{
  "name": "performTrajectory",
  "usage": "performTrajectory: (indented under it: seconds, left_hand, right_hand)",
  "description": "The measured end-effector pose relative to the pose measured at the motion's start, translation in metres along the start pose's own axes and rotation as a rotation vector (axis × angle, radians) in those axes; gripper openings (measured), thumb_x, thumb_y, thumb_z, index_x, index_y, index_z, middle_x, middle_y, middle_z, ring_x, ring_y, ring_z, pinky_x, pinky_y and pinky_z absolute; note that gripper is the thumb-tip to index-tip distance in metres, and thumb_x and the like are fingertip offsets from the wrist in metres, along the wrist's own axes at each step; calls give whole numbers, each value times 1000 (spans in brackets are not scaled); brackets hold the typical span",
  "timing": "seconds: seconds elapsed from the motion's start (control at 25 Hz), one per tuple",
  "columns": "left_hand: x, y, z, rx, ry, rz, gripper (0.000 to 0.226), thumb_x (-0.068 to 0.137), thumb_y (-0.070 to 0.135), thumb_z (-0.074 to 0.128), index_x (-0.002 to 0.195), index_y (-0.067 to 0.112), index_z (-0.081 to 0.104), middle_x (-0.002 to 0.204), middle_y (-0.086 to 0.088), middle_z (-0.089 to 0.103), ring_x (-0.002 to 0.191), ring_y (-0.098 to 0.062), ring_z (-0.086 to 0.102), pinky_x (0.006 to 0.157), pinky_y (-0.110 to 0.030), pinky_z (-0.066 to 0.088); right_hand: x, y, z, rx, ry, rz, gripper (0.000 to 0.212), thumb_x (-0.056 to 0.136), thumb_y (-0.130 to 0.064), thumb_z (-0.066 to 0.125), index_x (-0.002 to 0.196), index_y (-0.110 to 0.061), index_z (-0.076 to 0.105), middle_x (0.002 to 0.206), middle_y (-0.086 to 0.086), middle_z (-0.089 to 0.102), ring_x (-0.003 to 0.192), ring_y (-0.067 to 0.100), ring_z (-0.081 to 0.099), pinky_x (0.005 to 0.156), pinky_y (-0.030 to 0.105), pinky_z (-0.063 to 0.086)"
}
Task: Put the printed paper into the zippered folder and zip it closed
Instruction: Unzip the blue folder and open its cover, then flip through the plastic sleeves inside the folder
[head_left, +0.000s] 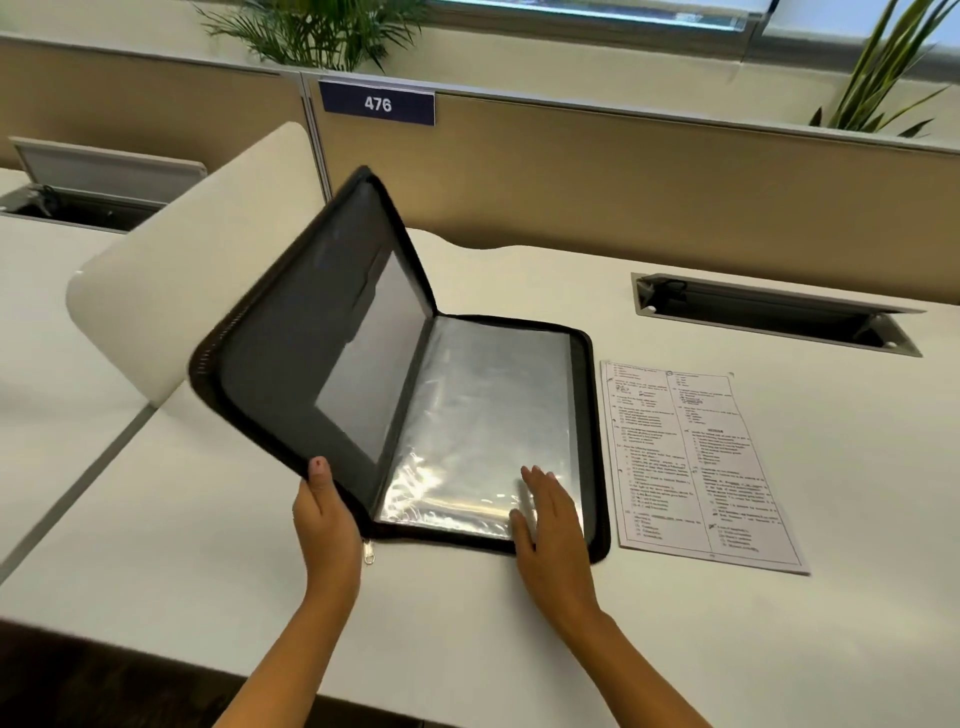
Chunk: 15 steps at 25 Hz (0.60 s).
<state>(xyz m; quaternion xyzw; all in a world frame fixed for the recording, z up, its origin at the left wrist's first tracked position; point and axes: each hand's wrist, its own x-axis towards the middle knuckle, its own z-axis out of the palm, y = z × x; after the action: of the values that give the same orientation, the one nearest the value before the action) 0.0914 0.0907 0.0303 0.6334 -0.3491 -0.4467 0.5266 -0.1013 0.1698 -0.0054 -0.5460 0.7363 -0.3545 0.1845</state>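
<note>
I'm gripping the raised cover (291, 364) of the black zippered folder (598, 441) with my left hand (322, 514); my right hand (550, 519) is resting flat on its clear sleeves (483, 415). The printed paper (696, 462) is lying on the desk (467, 623) just beside it.

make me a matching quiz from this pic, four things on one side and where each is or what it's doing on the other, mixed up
Things
1. left hand
2. right hand
3. printed paper
4. zipper pull

Places or states
A. lies flat on the desk, right of the folder
B. grips the near edge of the raised cover
C. sits at the folder's near edge, by the spine
D. rests flat on the clear sleeves

Pairs: 1-B, 2-D, 3-A, 4-C
</note>
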Motion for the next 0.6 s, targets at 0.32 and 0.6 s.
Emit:
performTrajectory:
  seconds: [0.32, 0.6]
  left_hand:
    - [33, -3, -22, -391, 90, -293, 53, 99, 45, 34, 137, 9, 42, 127, -5, 56, 110, -19, 57, 92, -28, 44]
    - [55, -20, -40, -262, 137, -479, 48, 99, 35, 44, 128, -3, 45, 67, -1, 39, 59, -9, 38, 62, -19, 40]
  right_hand:
    - [0, 16, 6, -251, -15, -84, 57, 99, -33, 41, 149, -19, 19, 156, -10, 15, 145, 3, 3, 118, 22, 6]
    - [-1, 18, 7, -300, 4, -106, 55, 99, -30, 43, 148, -18, 23, 156, -6, 21, 145, 8, 10, 119, 29, 14]
